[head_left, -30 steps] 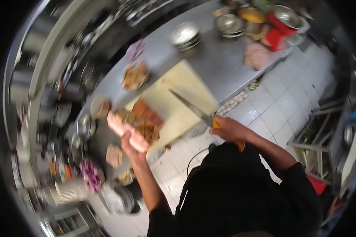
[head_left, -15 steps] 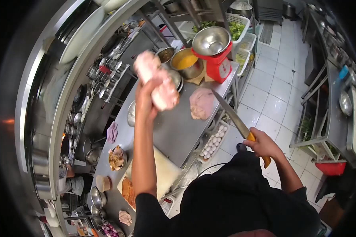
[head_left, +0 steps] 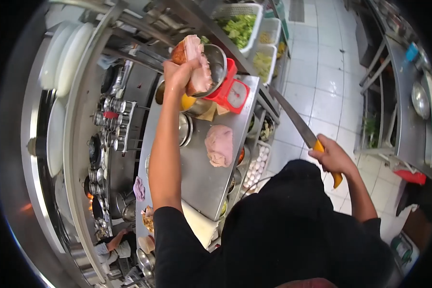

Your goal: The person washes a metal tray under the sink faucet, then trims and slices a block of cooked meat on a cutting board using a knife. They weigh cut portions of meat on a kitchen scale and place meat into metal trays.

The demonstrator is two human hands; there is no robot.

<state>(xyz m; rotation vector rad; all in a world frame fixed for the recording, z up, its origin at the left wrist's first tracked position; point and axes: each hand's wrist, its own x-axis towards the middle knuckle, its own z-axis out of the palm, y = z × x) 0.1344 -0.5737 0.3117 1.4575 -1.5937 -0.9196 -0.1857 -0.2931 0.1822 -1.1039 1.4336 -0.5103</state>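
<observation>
My left hand point(head_left: 178, 76) is closed around a chunk of roasted pork point(head_left: 197, 65), pale on its cut face and reddish brown on the skin. It holds the meat at the steel bowl point(head_left: 219, 67) on a red kitchen scale point(head_left: 235, 96); I cannot tell whether the meat touches the bowl. Off to the right, my right hand point(head_left: 332, 154) grips the yellow handle of a long knife point(head_left: 295, 117), its blade pointing up and left over the floor. A pink crumpled cloth point(head_left: 219, 145) lies on the steel table point(head_left: 197, 180) below the scale.
Beside the scale stands a pot with yellow liquid point(head_left: 189, 102). A basket of leafy greens point(head_left: 237, 31) is behind it. Eggs point(head_left: 257, 168) sit in a tray under the table edge. A white cutting board point(head_left: 199, 223) lies near my left elbow. Another person point(head_left: 115, 245) is at lower left.
My left hand has carried the pork away from me, over to the bowl on the scale. My view has shifted, and the knife stays in my right hand.
</observation>
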